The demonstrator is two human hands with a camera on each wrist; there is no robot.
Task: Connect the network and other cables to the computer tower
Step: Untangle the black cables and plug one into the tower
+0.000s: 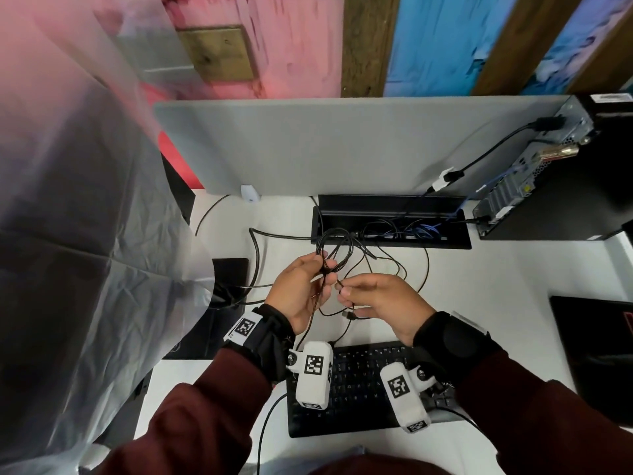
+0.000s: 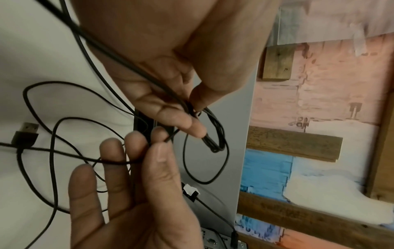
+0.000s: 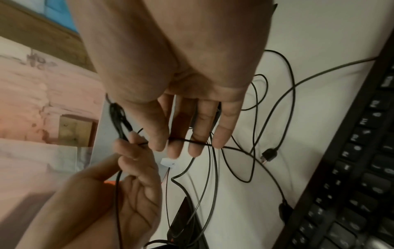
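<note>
Cable [image 1: 337, 255], thin and black, is up over the tabletop [image 1: 496, 286]: left hand [image 1: 301, 289] fingers clamp its bunched loops, right hand [image 1: 376, 299] fingers pinch one strand, tower [image 1: 548, 186] far right.

two hands [image 1: 301, 289], one keyboard [image 1: 359, 389], one tower [image 1: 548, 173]

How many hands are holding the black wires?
2. The left hand grips the bunched loops of the thin black cable. The right hand, just beside it, pinches one strand with its fingers. No other hand is in view.
</note>
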